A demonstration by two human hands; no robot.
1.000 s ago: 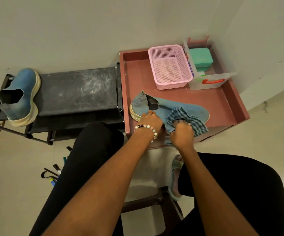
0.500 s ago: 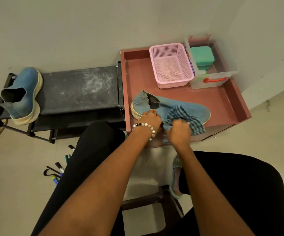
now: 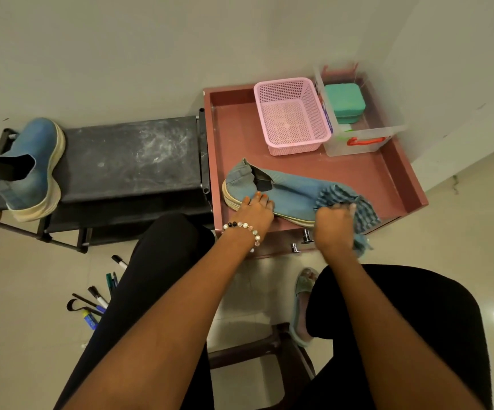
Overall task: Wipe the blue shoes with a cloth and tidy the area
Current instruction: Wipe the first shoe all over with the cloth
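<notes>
- A light blue knitted slip-on shoe with a pale woven sole [image 3: 281, 192] lies on its side in the dusty-pink, raised-rim tray top of a low cabinet [image 3: 387, 179], along the tray's near edge.
- The left hand [image 3: 254, 211], with a beaded bracelet on its wrist, presses down on the shoe's heel end, fingers laid over the fabric.
- The right hand [image 3: 333, 229] is curled into a fist around a blue-and-grey checked cloth [image 3: 355, 202], bunched against the shoe's toe end.
- At the tray's far side stand a pink perforated plastic basket [image 3: 291, 115] and, just beside it, a clear plastic box with an orange handle [image 3: 361, 140], holding a green case.
- Left of the tray, a second blue shoe with a thick cream sole [image 3: 29, 170] rests on a black fabric shoe rack [image 3: 130, 155].
- Several markers [image 3: 97, 300] lie on the floor, nearer than the rack.
</notes>
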